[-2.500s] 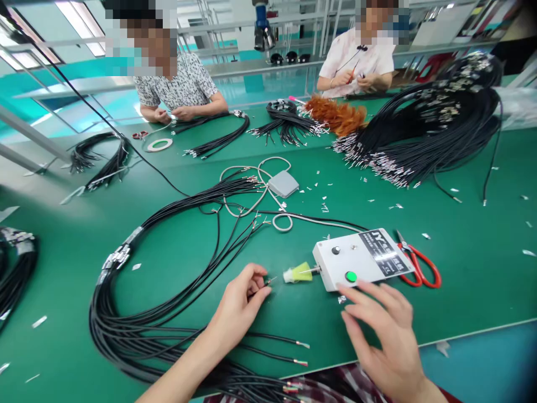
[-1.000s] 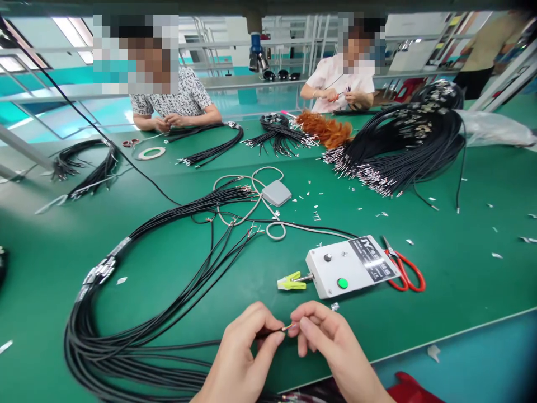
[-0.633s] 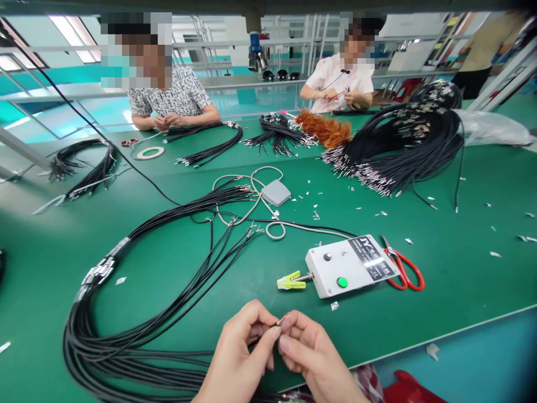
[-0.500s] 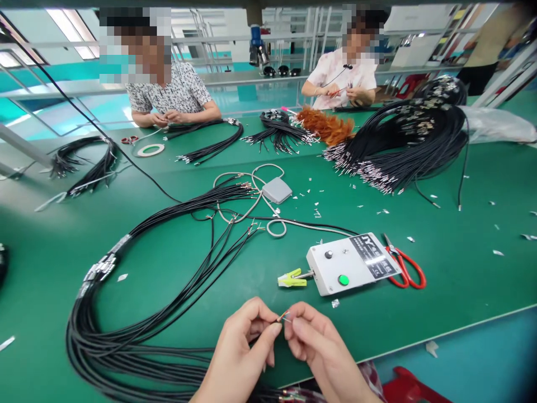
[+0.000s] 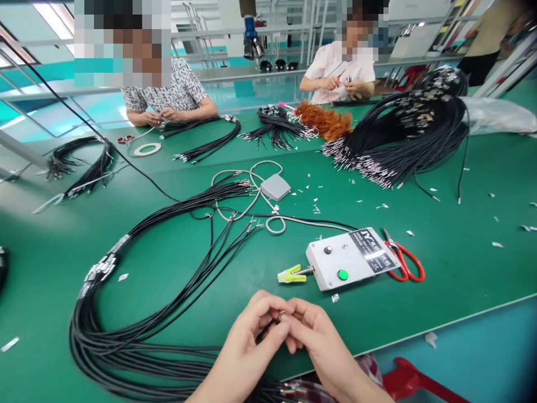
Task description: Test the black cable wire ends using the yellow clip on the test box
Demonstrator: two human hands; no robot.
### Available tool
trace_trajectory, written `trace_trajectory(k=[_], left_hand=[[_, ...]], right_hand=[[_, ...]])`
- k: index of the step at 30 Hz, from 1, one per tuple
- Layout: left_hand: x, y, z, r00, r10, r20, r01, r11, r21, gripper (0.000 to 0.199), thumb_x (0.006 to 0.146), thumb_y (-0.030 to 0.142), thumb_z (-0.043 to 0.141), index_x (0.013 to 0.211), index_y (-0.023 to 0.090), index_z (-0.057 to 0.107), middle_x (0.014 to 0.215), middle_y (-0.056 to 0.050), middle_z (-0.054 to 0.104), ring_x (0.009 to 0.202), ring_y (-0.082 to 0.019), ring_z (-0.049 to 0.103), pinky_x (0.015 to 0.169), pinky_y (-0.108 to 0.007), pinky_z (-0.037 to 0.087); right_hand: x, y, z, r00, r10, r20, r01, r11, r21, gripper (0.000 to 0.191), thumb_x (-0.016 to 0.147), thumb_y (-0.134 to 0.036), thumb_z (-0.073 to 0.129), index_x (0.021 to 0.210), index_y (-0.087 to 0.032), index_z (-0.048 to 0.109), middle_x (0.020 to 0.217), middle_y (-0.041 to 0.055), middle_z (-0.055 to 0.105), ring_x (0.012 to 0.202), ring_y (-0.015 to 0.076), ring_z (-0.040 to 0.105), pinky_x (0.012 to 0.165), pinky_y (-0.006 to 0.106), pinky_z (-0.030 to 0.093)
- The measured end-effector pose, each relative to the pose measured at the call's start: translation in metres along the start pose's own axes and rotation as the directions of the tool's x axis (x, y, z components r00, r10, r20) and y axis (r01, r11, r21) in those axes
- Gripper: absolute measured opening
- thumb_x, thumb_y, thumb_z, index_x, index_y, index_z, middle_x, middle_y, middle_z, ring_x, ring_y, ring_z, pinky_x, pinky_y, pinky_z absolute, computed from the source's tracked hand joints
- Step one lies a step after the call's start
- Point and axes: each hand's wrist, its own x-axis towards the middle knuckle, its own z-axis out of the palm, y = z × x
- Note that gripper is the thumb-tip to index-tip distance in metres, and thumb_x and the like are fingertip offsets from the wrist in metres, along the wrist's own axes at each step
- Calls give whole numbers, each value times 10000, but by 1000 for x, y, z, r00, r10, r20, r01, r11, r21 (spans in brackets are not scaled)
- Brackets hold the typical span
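My left hand [image 5: 254, 330] pinches the end of a black cable [image 5: 265, 330] near the table's front edge. Touching it at the fingertips is my right hand [image 5: 314, 333], closed on the thin stripped wires [image 5: 282, 314] of that cable, mostly hidden by the fingers. A bundle of black cables [image 5: 100, 341] curves round on the left and runs under my left wrist. Just beyond my hands lies a white box [image 5: 339, 263] with a green button and a yellow clip [image 5: 292, 274] on its rod.
Red-handled scissors [image 5: 406, 263] lie right of the box. A grey pedal [image 5: 276, 187] with its looped cord rests mid-table [image 5: 453, 240]. A large cable pile [image 5: 403, 134] stands back right. Two people work across the table; another stands far right.
My hands have come together, fingertips now touching, and the wire ends between them are more covered. The camera view has shifted slightly.
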Motion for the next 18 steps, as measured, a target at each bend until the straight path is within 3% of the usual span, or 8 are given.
trace_trajectory(k=[4,7,10,14,16,18], left_hand=[[4,-12,0,998,-18,-64,14,998,-60,276,831,419,687,778,157,616,756,25,513,445,-53,482,414,-182,368],[3,-22,-1,993,63,-104,-55,996,74,229,866,375,649,781,165,620,796,8,543,498,-82,539,475,-208,437],[0,-28,-3,977,166,-134,-123,953,278,187,903,290,599,757,176,630,746,11,559,549,-98,522,519,-204,434],[0,-31,-6,952,243,-185,-167,921,352,168,902,261,581,753,188,611,717,7,570,628,-134,536,548,-206,440],[1,-31,-7,950,267,-163,-188,904,384,162,915,249,561,768,193,601,741,2,575,661,-143,550,582,-214,458],[1,-30,-7,951,289,-109,-215,874,437,173,937,226,530,775,198,584,756,-1,572,680,-148,556,611,-224,464]], right_hand=[[-1,-8,-5,999,-11,49,18,987,-162,415,830,-580,651,764,-181,556,602,-39,531,546,102,474,587,244,370],[-4,-14,-10,994,-93,55,108,906,-409,310,926,-477,552,795,-197,537,649,-33,536,600,125,527,627,262,408],[-6,-17,-16,968,-232,94,233,702,-673,200,971,-312,475,816,-207,545,743,-20,549,650,129,549,645,265,414],[-8,-20,-22,922,-349,169,317,430,-845,93,961,-232,500,916,-222,580,865,-8,619,693,137,579,671,281,405],[-8,-22,-22,884,-411,223,340,238,-910,101,945,-244,556,1040,-227,587,971,10,651,726,158,588,686,304,389],[-8,-23,-21,821,-464,331,382,16,-924,92,946,-241,568,1030,-223,601,963,15,663,747,180,582,673,319,356]])
